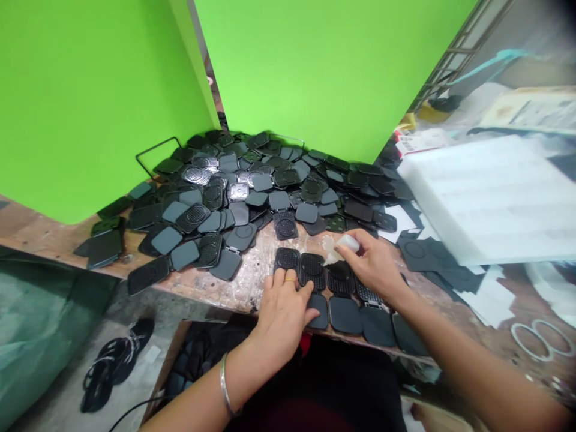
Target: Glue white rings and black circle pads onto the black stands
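Note:
A row of open black hinged cases [344, 288] lies along the near edge of the worn wooden table [252, 273]. My left hand [283, 312] rests flat on the leftmost cases, fingers stretched over them, a ring on one finger. My right hand [373, 264] is closed round a small white squeeze bottle [344, 246], whose nozzle points down at the grid-patterned half of a case in the middle of the row.
A big heap of black cases [252, 186] covers the table behind the row, against green panels [315, 66]. White foam trays [490, 192] and black cut-outs [423, 252] sit at right. Sandals [112, 360] lie on the floor below left.

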